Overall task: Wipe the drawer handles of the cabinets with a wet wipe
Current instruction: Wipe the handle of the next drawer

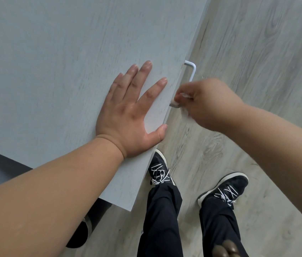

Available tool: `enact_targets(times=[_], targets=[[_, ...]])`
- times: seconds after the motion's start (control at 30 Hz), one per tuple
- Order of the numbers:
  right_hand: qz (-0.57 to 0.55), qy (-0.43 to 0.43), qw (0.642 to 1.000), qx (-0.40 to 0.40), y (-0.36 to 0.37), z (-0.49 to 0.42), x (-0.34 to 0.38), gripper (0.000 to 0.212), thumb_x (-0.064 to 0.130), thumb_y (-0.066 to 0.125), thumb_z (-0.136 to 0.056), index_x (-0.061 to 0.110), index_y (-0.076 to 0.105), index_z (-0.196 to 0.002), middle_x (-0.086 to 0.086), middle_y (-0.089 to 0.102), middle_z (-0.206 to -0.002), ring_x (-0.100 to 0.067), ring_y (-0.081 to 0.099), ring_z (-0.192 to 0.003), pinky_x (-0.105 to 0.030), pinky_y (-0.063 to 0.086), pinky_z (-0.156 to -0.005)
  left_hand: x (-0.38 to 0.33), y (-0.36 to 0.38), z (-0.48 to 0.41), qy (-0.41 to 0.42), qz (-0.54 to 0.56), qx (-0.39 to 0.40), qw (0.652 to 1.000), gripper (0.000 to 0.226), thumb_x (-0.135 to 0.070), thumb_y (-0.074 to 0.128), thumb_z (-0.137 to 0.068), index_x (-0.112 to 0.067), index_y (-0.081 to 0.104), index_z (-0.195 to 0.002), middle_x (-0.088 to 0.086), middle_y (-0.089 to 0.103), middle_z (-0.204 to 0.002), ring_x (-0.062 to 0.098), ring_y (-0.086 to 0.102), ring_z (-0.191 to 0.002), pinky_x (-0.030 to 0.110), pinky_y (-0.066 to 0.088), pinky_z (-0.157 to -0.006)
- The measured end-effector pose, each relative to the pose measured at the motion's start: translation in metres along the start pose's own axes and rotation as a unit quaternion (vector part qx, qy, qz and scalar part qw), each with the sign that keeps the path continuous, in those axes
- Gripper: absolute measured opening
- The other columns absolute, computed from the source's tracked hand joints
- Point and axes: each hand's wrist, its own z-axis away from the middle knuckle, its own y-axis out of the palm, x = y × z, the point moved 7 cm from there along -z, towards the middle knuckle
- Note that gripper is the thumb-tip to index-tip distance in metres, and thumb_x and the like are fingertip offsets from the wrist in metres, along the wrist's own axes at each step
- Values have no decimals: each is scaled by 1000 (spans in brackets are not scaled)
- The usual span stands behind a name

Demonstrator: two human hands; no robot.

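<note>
Your left hand lies flat and fully open on the pale grey wood-grain top of the cabinet, fingers spread, palm down, thumb reaching to the top's front edge. It holds nothing.

Your right hand is closed in a pinch just past that front edge, out over the floor. Between the thumb and fingertips you grip a small crumpled white wet wipe, and a little of it shows at the fingertips and below the hand. The wipe is pressed around the lower end of the white bent-metal drawer handle, where the bar turns back toward the cabinet front. The upper part of the handle is bare and in plain sight: a thin white bar with a rounded corner, standing out from the cabinet face just under the top's edge.

Only this one handle can be seen; the drawer front itself is hidden under the overhanging top.

Below, your two feet in dark sneakers with white laces stand on the light grey wood-look floor, the left one close against the cabinet base, the right one apart from it. Dark trousers cover your legs. A dark rounded object at the bottom left, beside the cabinet, is too cut off to tell.
</note>
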Motion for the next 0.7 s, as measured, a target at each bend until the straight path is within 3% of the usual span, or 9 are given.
enact_targets(times=[0.1,0.17,0.23,0.37,0.43,0.53,0.7], targets=[[-51,15,999,-3,-5,0,-4,17,34,59,-103,30,73,-93,8,68,-79,-5,62,-73,-23,46,-61,0,0,0,1,1,0,1000,91,-61,60,-79,-24,39,-159,14,25,-170,39,24,-156,54,19,-127],[39,0,999,-7,4,6,2,19,34,57,-104,26,74,-99,-1,69,-81,-24,65,-75,-32,53,-65,0,0,0,-1,1,2,1000,91,-61,59,-79,-24,39,-160,14,24,-170,39,23,-156,54,19,-127],[91,-20,996,-6,13,10,10,22,35,53,-104,24,73,-103,-5,69,-83,-32,65,-77,-39,55,-66,0,0,1,0,1,3,1000,91,-61,59,-79,-24,38,-160,14,24,-170,38,23,-156,54,19,-127],[-93,45,995,-4,1,0,-8,20,35,59,-103,27,72,-90,4,69,-77,-12,65,-75,-26,49,-63,0,0,1,0,5,3,1000,91,-61,60,-79,-24,38,-160,14,24,-170,38,23,-156,54,18,-127],[-84,21,996,-30,2,5,-7,19,34,62,-102,25,73,-90,1,69,-75,-18,65,-71,-28,49,-61,0,0,1,-1,4,1,1000,91,-61,59,-79,-25,38,-160,14,24,-170,38,23,-156,53,18,-127],[68,-81,992,-75,11,17,11,16,26,64,-100,16,75,-95,-5,72,-79,-31,65,-69,-34,51,-59,0,0,1,-1,4,0,1000,91,-61,60,-79,-25,39,-160,14,24,-170,38,24,-156,54,18,-127],[-86,24,996,-5,2,-1,-7,20,34,61,-103,25,71,-88,2,68,-73,-15,63,-70,-24,44,-59,0,1,0,1,2,1,1000,91,-61,60,-79,-24,39,-160,14,25,-170,38,24,-156,55,19,-126]])
